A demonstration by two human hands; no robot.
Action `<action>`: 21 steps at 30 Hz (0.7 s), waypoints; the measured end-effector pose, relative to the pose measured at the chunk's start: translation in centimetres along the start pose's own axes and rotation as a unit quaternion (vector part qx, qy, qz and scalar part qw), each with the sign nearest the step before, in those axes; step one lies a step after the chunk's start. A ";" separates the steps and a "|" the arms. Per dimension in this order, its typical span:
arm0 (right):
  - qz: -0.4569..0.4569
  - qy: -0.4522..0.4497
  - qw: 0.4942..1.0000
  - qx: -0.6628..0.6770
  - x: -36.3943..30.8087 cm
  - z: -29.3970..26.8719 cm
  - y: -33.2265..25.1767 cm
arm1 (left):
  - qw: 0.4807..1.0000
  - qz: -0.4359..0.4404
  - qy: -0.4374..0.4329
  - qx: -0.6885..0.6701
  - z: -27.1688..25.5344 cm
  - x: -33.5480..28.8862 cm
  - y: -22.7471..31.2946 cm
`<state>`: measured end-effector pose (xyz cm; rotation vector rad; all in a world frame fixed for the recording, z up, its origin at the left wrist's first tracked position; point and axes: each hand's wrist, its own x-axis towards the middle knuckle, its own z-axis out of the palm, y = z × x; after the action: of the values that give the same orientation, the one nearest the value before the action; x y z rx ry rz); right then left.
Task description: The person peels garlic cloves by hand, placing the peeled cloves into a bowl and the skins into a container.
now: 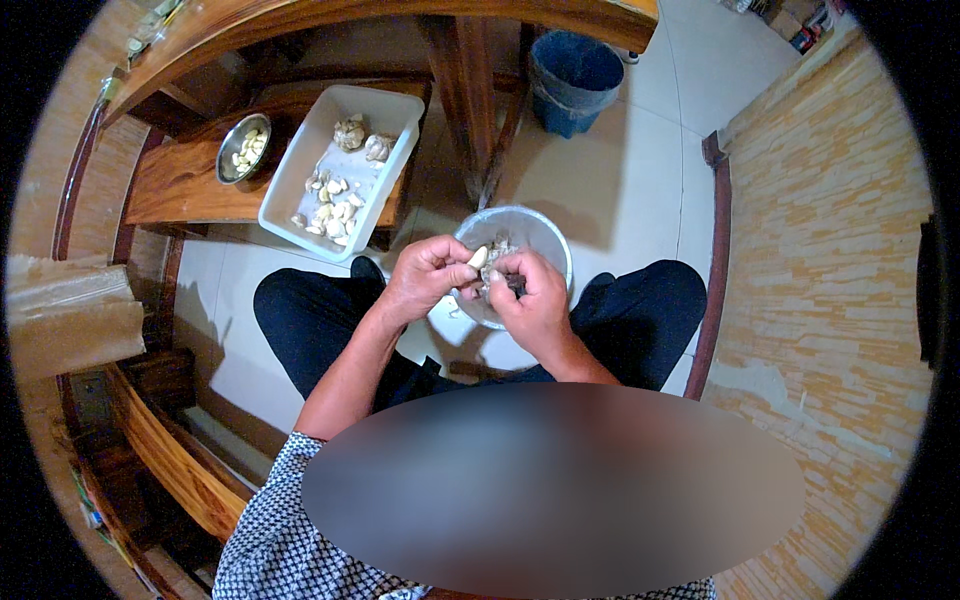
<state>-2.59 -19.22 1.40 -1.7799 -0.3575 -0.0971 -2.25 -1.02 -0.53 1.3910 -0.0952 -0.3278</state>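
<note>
My left hand (430, 278) pinches a pale garlic clove (479, 257) between thumb and fingertips. Close beside it, my right hand (532, 300) is closed, its fingertips at a bit of papery garlic skin (488, 275). Both hands are over a whitish bucket (556, 232) standing on the floor between my knees, with peelings inside it. To the left, a white plastic tub (277, 205) holds two whole garlic bulbs (350, 132) and several loose cloves (335, 218). Peeled cloves (250, 148) lie in a small metal bowl (224, 172) left of the tub.
The tub and bowl rest on a low wooden shelf (180, 190) under a wooden table (380, 12). A blue bin (570, 100) stands beyond the table leg (470, 100). At the right rises a patterned wall (820, 240). A wooden bench (180, 460) is at lower left.
</note>
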 end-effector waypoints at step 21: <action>0.036 0.032 0.993 -0.108 0.0 1.0 1.5 | 0.894 0.113 0.061 0.429 0.7 0.0 0.1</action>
<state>-2.23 -18.56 -0.22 -1.9961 -0.2443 -0.1460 -2.37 -1.69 -0.32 2.2494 -0.3249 0.0209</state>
